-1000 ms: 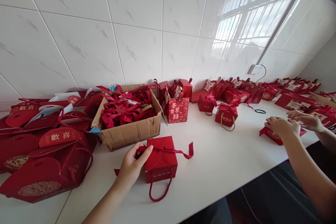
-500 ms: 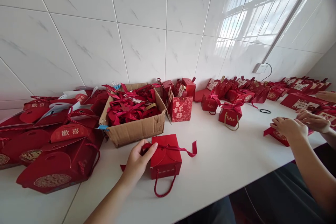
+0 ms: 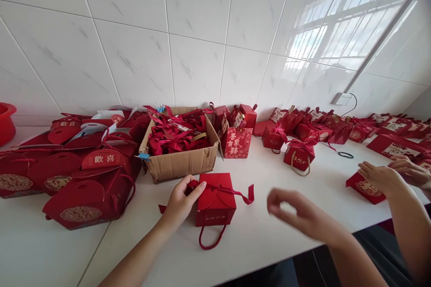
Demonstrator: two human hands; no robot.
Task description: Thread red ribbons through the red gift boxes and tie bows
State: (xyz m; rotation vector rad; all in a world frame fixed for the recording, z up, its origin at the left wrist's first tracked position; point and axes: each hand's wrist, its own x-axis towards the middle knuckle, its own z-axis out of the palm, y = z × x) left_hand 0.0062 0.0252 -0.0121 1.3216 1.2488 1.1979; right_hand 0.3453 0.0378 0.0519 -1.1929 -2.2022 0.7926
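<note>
A red gift box (image 3: 215, 217) with a scalloped flap top and a red cord handle (image 3: 213, 246) stands on the white table. Across its top lies a red ribbon (image 3: 232, 190), its loose end curling out to the right. At the box's left top edge, my left hand (image 3: 183, 197) pinches the ribbon between thumb and fingers, the thumb resting on the box. Another ribbon end pokes out left of that hand. My right hand (image 3: 299, 213), slightly blurred, hovers right of the box with fingers bent, a gap inside the thumb and nothing visible in it.
A cardboard box (image 3: 183, 163) full of red ribbons sits behind. Larger red boxes (image 3: 84, 202) crowd the left. Small tied boxes (image 3: 299, 159) and a card-fronted box (image 3: 236, 143) stand toward the wall. At right, a co-worker's hands (image 3: 380, 177) rest on another red box (image 3: 365, 190).
My right hand has come into view from the lower right, toward the box. The left hand keeps its pinch on the ribbon. The camera has turned slightly left, showing a red tub.
</note>
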